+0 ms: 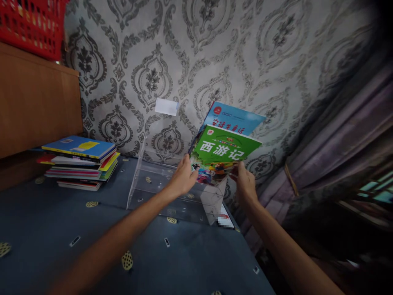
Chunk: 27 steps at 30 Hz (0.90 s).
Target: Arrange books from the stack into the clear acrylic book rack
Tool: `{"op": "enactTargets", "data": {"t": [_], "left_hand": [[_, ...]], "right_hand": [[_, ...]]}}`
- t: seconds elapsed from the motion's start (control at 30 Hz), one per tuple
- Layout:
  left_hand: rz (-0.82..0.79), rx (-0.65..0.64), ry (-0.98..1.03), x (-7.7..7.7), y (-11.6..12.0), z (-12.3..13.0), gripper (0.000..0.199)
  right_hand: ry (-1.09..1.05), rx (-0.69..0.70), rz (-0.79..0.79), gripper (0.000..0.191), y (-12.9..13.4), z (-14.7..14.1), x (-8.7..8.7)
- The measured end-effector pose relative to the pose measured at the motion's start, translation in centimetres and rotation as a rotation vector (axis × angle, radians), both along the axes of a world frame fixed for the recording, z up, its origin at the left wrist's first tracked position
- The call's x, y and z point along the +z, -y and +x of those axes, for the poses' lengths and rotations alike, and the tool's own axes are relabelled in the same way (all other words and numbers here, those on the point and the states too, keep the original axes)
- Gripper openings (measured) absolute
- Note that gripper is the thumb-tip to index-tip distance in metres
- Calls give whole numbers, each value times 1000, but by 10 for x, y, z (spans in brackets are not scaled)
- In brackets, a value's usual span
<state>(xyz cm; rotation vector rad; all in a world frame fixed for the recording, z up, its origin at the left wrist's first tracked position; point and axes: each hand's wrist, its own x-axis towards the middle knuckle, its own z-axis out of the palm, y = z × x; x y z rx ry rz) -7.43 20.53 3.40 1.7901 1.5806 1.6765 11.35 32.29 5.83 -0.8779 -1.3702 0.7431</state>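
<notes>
Both hands grip a green book [227, 148] with large white characters and a cartoon picture on its cover. My left hand [184, 175] holds its left edge, the thumb over the front. At the lower right corner, my right hand [245, 180] is closed on the same book. Behind it stands a blue book [238, 116] with red characters, its lower part hidden by the green one. Under the books is a clear plastic rack [138, 174] with tiers, set against the wall. Whether the green book touches the rack cannot be told.
A stack of books [81, 157] lies on the dark blue patterned cloth [101, 229] at the left. Beyond it stands a wooden cabinet [39, 94] bearing a red plastic basket [33, 30]. A tied curtain [310, 164] hangs right, past the surface's edge.
</notes>
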Motion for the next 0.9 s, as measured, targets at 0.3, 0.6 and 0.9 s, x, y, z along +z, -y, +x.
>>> {"op": "enactTargets", "data": {"t": [0.3,0.6,0.9], "left_hand": [[-61,59,-120,5,2,-3,71],[-11,53,-101,-4,-7,-4,78],[45,12,-121,6,-4,-12,71]], "right_hand": [[178,-28,45,67,-3,8,-10],[212,-17,65,66,-12,12,-12],[196,47,136,60,-11,17,6]]}}
